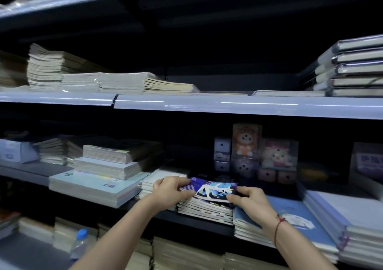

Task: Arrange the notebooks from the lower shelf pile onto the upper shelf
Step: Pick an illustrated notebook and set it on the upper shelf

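Notebooks (207, 205) remain piled on the lower shelf (199, 222), where my left hand (172, 191) and right hand (250, 202) pinch the top ones, and I judge most of the upper shelf (228, 105) gap unfilled.

Very little print here reads clearly. The pale blue book (91, 186) at the bottom of the left stack on my shelf carries dark characters near its front edge, upside down to me and too blurred to make out; a mark near its back corner may be "S", not certain. The dark box (367, 159) at far right shows a light label with large characters, also illegible. The white box (12, 151) at far left has a small printed patch, unreadable. The notebook cover (215, 189) under my fingers shows artwork only, no legible words.
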`<state>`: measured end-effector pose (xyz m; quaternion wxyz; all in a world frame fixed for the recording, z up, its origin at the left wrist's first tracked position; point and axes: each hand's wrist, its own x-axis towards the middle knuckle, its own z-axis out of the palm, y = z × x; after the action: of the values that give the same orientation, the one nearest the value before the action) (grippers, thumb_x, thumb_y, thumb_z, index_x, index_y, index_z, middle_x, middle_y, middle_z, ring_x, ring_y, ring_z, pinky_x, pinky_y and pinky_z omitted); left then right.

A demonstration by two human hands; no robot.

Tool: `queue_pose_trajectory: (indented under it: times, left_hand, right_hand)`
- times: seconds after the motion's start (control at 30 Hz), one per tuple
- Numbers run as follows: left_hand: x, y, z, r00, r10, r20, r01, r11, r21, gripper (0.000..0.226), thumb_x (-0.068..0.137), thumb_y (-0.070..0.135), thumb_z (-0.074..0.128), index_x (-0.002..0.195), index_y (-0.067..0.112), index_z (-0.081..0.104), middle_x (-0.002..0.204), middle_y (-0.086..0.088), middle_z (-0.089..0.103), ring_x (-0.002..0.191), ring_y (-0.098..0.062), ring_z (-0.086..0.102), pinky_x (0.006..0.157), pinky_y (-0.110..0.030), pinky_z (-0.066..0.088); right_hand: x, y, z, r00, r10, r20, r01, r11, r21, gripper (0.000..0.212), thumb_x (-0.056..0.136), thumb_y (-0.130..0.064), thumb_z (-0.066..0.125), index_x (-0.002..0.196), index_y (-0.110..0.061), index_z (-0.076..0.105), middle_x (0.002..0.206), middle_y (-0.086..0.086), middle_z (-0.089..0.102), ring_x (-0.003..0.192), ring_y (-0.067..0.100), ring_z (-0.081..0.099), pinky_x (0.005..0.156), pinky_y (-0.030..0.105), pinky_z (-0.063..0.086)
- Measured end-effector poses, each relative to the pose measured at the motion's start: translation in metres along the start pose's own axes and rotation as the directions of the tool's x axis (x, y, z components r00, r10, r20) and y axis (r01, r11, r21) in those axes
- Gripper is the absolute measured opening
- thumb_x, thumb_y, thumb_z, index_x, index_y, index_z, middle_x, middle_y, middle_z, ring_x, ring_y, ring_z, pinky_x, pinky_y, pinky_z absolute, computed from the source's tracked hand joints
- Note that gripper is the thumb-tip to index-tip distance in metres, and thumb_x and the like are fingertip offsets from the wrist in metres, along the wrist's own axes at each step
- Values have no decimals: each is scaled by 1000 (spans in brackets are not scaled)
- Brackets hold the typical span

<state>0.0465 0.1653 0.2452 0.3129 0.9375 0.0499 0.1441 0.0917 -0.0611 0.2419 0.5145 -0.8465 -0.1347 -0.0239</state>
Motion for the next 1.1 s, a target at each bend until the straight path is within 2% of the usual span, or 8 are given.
queue_pose_trajectory:
  times: [0.07,0.17,0.33,0.5,0.63,0.73,0.87,1.1]
  left_hand:
    - [-1,1,2,997,59,-54,-54,994,96,51,92,48,53,140,33,45,145,11,43,138,-14,25,111,-29,8]
    - [-2,-4,7,994,85,-71,-75,987,141,52,90,53,53,138,35,47,145,13,43,137,-9,27,106,-28,9]
    - [-3,-8,7,987,124,-97,-105,978,182,58,83,60,58,136,38,48,139,13,43,130,-7,27,106,-28,8]
    - [-12,-10,3,981,154,-116,-136,979,152,86,57,82,48,131,40,52,122,14,50,117,-3,32,89,-19,8]
    - [-11,-12,0,977,174,-123,-148,969,197,79,65,78,53,131,36,55,123,10,55,127,-8,36,92,-21,16]
    - [-9,-13,1,973,205,-106,-178,959,220,96,50,83,39,130,32,58,123,3,59,125,-11,43,103,-25,28]
    - [-6,-18,0,975,172,-143,-153,979,133,66,68,60,74,126,31,61,131,1,56,125,-12,47,106,-27,36]
    - [-7,-21,-3,972,172,-158,-171,985,20,57,69,50,79,121,30,66,120,12,60,114,-2,52,98,-19,39]
  right_hand:
    - [4,5,3,1000,-12,-1,12,994,-106,52,82,-36,71,128,-14,60,122,-5,65,114,16,59,100,34,44]
    - [3,9,7,1000,-31,0,30,964,-266,42,81,-48,63,114,-22,63,108,-9,68,108,18,61,95,37,47]
    - [-4,3,5,998,-52,29,59,907,-416,46,88,-50,54,128,-27,53,128,-6,60,121,17,52,100,34,42]
    - [-12,-1,2,996,-58,64,79,904,-420,68,92,-48,51,151,-34,20,146,-6,44,137,18,37,110,34,31]
    - [-15,-1,3,990,-123,68,141,873,-467,56,91,-46,53,144,-34,39,154,-17,29,139,14,33,112,34,29]
    - [-16,1,3,987,-139,79,160,873,-460,57,86,-47,58,140,-32,46,153,-20,27,138,12,35,110,31,31]
    - [-18,1,3,987,-148,62,160,888,-432,57,84,-46,61,137,-30,50,153,-18,31,136,13,39,106,29,34]
    - [-20,2,3,986,-164,32,162,885,-436,58,83,-46,63,137,-27,50,153,-10,32,138,15,34,107,26,29]
